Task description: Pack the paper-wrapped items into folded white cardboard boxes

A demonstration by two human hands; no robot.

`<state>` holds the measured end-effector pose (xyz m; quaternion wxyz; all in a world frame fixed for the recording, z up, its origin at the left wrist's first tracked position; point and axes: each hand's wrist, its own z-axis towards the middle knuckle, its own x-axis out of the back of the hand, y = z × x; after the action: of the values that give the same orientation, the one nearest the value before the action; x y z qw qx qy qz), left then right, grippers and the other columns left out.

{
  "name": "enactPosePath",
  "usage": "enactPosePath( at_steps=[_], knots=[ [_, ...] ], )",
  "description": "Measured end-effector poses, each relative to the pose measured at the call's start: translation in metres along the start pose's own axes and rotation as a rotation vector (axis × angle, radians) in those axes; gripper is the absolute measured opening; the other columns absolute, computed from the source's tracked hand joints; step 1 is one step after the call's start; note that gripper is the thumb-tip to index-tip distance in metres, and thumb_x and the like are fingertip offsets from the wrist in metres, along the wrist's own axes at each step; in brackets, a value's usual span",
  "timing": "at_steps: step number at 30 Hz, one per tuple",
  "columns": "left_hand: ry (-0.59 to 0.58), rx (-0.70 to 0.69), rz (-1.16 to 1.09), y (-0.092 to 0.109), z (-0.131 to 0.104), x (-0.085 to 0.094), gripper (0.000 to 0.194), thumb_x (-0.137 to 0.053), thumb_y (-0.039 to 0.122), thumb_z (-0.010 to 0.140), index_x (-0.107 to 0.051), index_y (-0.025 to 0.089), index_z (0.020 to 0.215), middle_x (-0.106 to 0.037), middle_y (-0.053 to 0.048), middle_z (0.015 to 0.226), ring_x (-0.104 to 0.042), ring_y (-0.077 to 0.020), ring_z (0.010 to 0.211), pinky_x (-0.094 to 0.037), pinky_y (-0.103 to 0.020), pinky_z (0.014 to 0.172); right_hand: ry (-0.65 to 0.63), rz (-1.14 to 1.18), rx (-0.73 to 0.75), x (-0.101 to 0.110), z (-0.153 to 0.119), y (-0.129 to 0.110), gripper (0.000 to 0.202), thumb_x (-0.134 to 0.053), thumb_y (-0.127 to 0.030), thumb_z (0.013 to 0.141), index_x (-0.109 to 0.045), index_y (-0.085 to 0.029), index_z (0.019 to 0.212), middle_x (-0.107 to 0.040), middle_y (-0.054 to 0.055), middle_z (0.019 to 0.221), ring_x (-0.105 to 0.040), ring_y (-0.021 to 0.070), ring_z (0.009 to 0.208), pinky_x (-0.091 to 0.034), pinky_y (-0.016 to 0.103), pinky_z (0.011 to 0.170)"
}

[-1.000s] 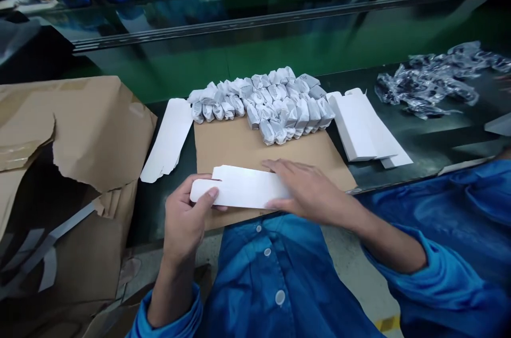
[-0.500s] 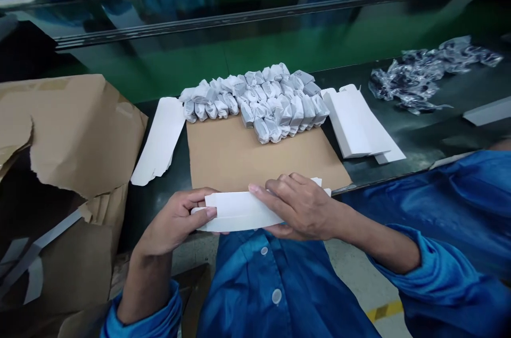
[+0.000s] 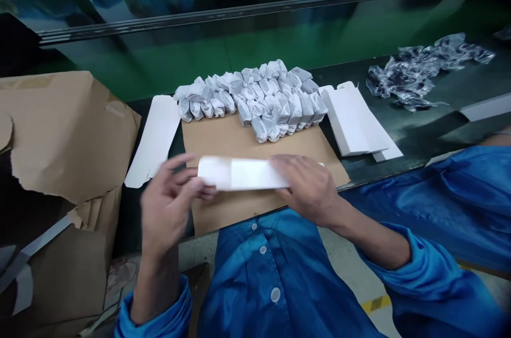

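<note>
A long white carton (image 3: 251,174) is held above the brown cardboard sheet (image 3: 223,138). My right hand (image 3: 305,183) wraps round its right end. My left hand (image 3: 175,191), blurred by motion, has its thumb and fingers at the left end, where a flap sticks out. Behind them, many small items in grey-white wrapping (image 3: 275,98) lie in rows on the back of the sheet. Flat white card pieces (image 3: 155,135) lie left of the sheet, and more white cartons (image 3: 355,120) lie at its right.
A large torn cardboard box (image 3: 72,130) stands at the left. Crumpled clear plastic (image 3: 419,72) lies at the back right, near another white piece (image 3: 487,108). A person's blue sleeve (image 3: 451,194) is at the right, and a green ledge (image 3: 167,61) runs behind the table.
Both hands have raised the white carton away from my body, over the cardboard sheet. It now looks narrower, with its left end flap extended. My left hand's fingers have loosened and spread somewhat.
</note>
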<state>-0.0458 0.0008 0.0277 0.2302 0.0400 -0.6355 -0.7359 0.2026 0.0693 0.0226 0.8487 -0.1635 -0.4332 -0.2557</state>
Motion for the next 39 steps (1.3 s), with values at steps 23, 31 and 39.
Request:
enactPosePath(
  at_steps=[23,31,39],
  knots=[
    [-0.175,-0.127,0.135,-0.024,-0.025,-0.028,0.049,-0.075,0.034,0.070,-0.052,0.023,0.113,-0.058,-0.005,0.103,-0.063,-0.0222,0.091,-0.053,-0.033,0.075,-0.243,0.782,0.013,-0.012,0.038,-0.007,0.026,-0.058,-0.030,0.096,-0.067,-0.016,0.117,-0.072,0.006,0.099,-0.066,0.0157,0.089,-0.050,0.028,0.080],
    [-0.174,-0.291,0.346,-0.015,-0.024,-0.034,0.043,-0.071,0.028,0.072,-0.050,0.024,0.110,-0.056,-0.002,0.100,-0.060,-0.0152,0.074,-0.048,-0.025,0.058,-0.119,1.471,-0.762,-0.019,0.048,0.002,0.035,-0.054,-0.049,0.096,-0.068,-0.017,0.093,-0.066,0.001,0.080,-0.062,0.0109,0.068,-0.052,0.024,0.062],
    [-0.113,-0.364,0.366,-0.020,-0.027,-0.042,0.060,-0.072,0.031,0.077,-0.041,0.023,0.127,-0.052,-0.006,0.112,-0.064,-0.0186,0.090,-0.055,-0.028,0.066,-0.187,1.411,-0.638,-0.016,0.048,-0.024,0.022,-0.076,-0.033,0.082,-0.074,-0.017,0.096,-0.072,0.003,0.094,-0.065,0.0126,0.084,-0.051,0.024,0.072]
  ],
)
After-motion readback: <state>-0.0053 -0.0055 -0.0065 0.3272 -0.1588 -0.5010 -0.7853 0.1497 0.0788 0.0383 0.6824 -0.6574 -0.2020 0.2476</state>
